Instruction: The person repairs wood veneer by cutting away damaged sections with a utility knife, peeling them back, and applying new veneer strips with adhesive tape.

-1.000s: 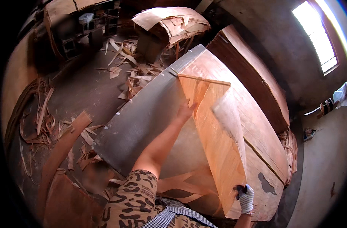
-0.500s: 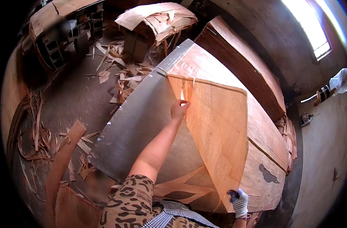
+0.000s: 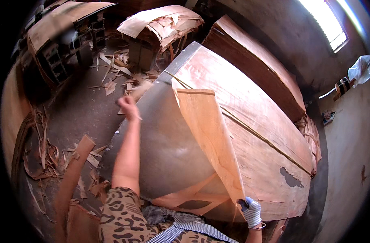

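A thin orange-tan wood veneer sheet [image 3: 205, 129] lies slantwise over the table, narrowing toward its near corner. There my right hand [image 3: 252, 212], in a striped white glove with a dark patch at the fingertips, is closed on its edge. My bare left hand [image 3: 129, 107] is off to the left, past the table's edge, smeared by motion; its fingers cannot be made out well. A pale blurred strip [image 3: 141, 90] shows just beyond it. Under the sheet are a smooth grey tabletop [image 3: 152, 150] and paler veneer [image 3: 266, 125] with a dark lengthwise gap.
Torn veneer scraps [image 3: 43, 146] litter the floor at left. A tall veneer stack [image 3: 258, 60] stands behind the table, and a smaller pile [image 3: 164, 24] sits farther back. Loose strips [image 3: 193, 194] lie at the table's near edge. A wall [image 3: 347, 141] rises at right.
My left hand has left the veneer sheet's far edge and swung left past the table. The sheet's far right part has drawn in leftward, baring more pale veneer. My right hand keeps its hold.
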Motion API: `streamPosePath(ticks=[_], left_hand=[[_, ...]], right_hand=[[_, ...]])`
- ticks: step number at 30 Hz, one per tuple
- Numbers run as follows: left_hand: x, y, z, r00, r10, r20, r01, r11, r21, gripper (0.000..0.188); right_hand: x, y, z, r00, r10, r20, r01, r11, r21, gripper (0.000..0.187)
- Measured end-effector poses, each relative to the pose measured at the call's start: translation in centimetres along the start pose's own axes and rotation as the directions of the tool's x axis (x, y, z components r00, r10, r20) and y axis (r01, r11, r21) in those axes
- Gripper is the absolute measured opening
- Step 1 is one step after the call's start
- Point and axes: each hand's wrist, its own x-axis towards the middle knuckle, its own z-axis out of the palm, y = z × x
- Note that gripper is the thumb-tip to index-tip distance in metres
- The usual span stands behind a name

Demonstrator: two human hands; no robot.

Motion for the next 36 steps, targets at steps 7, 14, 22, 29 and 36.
streamPosePath(ticks=[7, 14, 22, 29, 36], left_hand=[[3.6, -8.6, -13.1, 0.988, -0.038, 0.147, 0.024, 0.995, 0.101, 0.024], [-10.8, -5.2, -24.8, 0.768, -0.238, 0.595, -0.020, 0.919, 0.394, 0.027], [-16.1, -8.5, -36.7, 0.952, -0.107, 0.286, -0.079, 0.819, 0.569, 0.032], [-22.2, -11.7, -42.6, 0.794, -0.411, 0.449, -0.254, 0.446, 0.858, 0.029], [-30.7, -20.6, -40.0, -0.067, -0.789, 0.611, -0.881, 0.335, 0.335, 0.055]], right_hand=[[-0.8, -1.3, 3.9, 0.945, -0.295, 0.142, 0.307, 0.949, -0.068, 0.014], [-4.8, -1.8, 9.7, 0.895, -0.217, 0.390, 0.210, 0.976, 0.062, 0.027], [-10.4, 1.4, 9.2, 0.884, -0.145, 0.445, 0.124, 0.989, 0.077, 0.026], [-23.1, 13.3, 9.6, 0.957, 0.110, 0.267, -0.139, 0.986, 0.093, 0.024], [-35.0, 22.7, 8.7, 0.876, 0.366, 0.315, -0.412, 0.907, 0.091, 0.026]])
